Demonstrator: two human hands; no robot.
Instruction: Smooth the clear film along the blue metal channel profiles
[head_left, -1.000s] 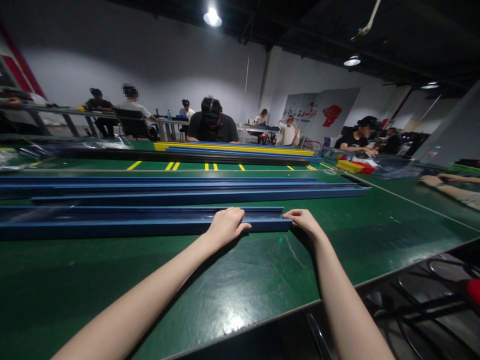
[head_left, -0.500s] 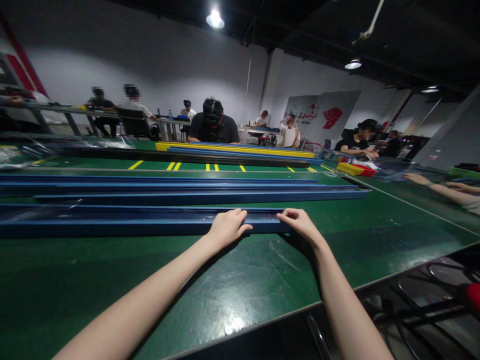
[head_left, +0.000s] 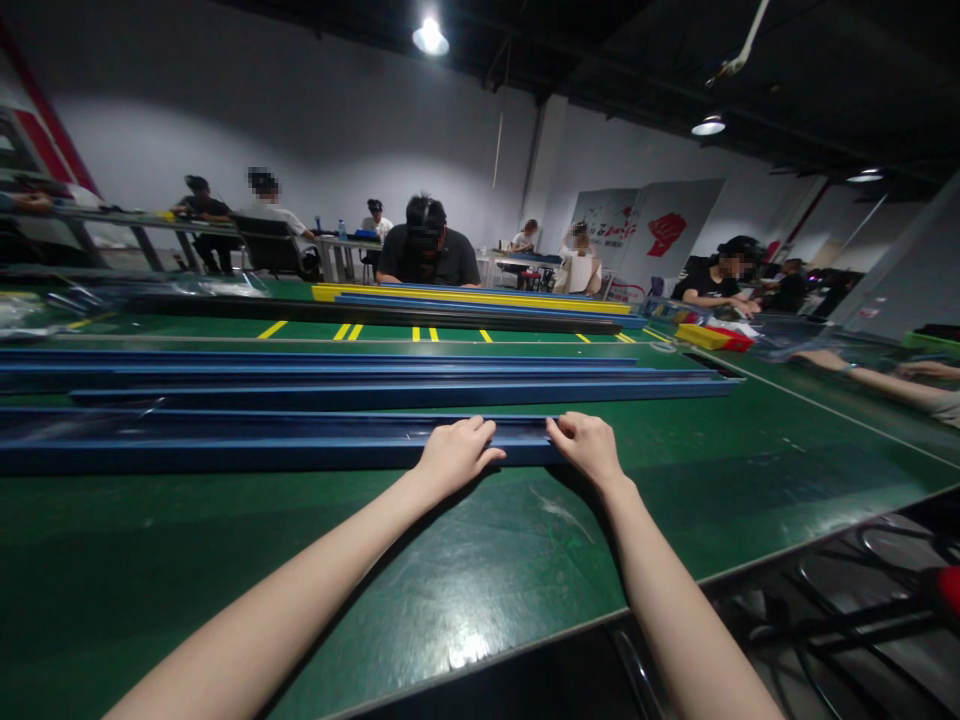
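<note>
Two-handed grip on the right end of the nearest channel (head_left: 225,440), flat and lengthwise on the table (head_left: 450,590), open side up, running off to the left. Left hand (head_left: 454,455) draped over the near wall, fingers together and curled into the trough, clamped on the channel. Right hand (head_left: 587,447) just beside it at the very end, fingers curled tight on the end edge (thumb hidden).

Step in hand, by the look of it: seizing the channel end for shifting or lining up. Next move, as a judgement: an even pull from both hands, kept parallel to the stack (head_left: 375,380) behind, to avoid skewing so long a piece.

Counts: one channel in hand; about three more blue ones in the stack, close together (exact number hard to tell); one yellow rail (head_left: 450,294) with further blue ones at the far side; one co-worker's forearm (head_left: 877,382) at the right; several seated people beyond.
</note>
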